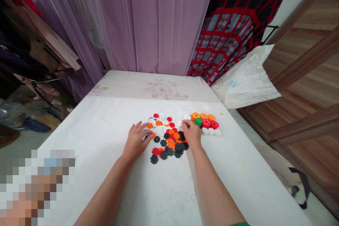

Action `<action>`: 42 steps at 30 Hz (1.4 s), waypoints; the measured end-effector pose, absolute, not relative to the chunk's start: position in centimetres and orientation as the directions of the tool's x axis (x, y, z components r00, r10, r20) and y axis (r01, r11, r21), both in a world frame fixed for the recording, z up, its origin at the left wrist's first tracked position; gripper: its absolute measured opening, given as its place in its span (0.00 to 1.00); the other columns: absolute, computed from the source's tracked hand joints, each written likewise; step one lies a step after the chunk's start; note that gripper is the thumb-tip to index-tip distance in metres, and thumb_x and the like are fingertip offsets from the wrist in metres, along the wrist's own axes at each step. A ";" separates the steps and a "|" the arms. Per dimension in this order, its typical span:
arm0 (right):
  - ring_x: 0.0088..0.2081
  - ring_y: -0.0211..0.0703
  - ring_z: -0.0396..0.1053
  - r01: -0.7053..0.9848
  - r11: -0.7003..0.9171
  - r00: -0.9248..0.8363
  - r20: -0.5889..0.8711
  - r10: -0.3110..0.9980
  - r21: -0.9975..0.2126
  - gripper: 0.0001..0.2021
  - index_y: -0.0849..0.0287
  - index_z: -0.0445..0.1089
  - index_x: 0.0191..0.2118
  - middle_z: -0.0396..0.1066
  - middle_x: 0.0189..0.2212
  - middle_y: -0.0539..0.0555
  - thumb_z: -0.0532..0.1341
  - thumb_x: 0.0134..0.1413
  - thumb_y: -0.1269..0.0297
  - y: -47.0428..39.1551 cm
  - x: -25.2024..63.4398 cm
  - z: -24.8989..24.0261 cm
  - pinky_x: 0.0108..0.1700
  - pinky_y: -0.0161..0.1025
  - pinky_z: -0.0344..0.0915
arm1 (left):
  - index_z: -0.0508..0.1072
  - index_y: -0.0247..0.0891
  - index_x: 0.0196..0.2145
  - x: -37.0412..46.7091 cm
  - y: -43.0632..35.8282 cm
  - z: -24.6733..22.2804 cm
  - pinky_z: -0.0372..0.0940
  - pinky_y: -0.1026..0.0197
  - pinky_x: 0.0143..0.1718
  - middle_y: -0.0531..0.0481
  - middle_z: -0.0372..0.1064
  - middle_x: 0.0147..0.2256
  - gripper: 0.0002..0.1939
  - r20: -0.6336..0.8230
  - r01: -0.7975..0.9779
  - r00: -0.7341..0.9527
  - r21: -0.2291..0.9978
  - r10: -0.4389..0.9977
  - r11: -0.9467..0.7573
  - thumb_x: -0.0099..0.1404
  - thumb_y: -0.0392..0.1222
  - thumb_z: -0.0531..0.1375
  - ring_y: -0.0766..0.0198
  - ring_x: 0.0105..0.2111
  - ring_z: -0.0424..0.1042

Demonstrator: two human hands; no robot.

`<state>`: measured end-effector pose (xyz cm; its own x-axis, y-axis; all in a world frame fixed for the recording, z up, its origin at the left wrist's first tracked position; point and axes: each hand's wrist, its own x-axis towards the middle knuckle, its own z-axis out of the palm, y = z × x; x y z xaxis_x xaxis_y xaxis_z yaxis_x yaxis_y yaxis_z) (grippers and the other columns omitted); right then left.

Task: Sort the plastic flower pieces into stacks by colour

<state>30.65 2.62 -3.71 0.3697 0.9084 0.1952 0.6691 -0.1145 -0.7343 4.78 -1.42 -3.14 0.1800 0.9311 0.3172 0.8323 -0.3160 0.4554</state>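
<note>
We see left hand [135, 140] half-open at the discs [171, 144], any hold unclear; right hand [192, 134] pinching a white disc [179, 124].

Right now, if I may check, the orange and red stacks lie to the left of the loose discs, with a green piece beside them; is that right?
Not quite: the head view shows the orange and red stacks to the right of the loose discs, not the left. The green piece is indeed beside them.
</note>
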 end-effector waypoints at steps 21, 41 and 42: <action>0.39 0.42 0.70 0.882 -0.053 0.231 0.333 0.914 -0.467 0.14 0.52 0.76 0.46 0.73 0.45 0.54 0.57 0.57 0.64 1.9 29.5 -3.4 0.37 0.36 0.62 | 0.79 0.48 0.37 4.7 -1.5 -3.4 0.54 0.35 0.62 0.48 0.73 0.54 0.09 0.293 0.824 0.175 0.479 0.940 -0.303 0.65 0.44 0.58 0.49 0.61 0.63; 0.40 0.41 0.70 0.862 0.249 -0.012 0.474 0.881 -0.441 0.11 0.52 0.77 0.40 0.75 0.39 0.52 0.57 0.60 0.63 -0.4 26.7 -2.0 0.43 0.35 0.62 | 0.81 0.52 0.36 4.6 -1.7 -3.0 0.49 0.35 0.63 0.54 0.71 0.55 0.24 0.274 0.847 0.260 0.396 0.926 -0.355 0.59 0.27 0.51 0.52 0.63 0.59; 0.41 0.42 0.69 0.863 0.284 -0.063 0.468 0.881 -0.419 0.09 0.52 0.77 0.39 0.75 0.39 0.52 0.58 0.59 0.63 -0.7 26.0 -1.8 0.44 0.36 0.62 | 0.81 0.52 0.35 4.6 -1.7 -2.9 0.49 0.35 0.63 0.54 0.71 0.55 0.23 0.267 0.847 0.258 0.400 0.928 -0.351 0.59 0.27 0.51 0.52 0.63 0.59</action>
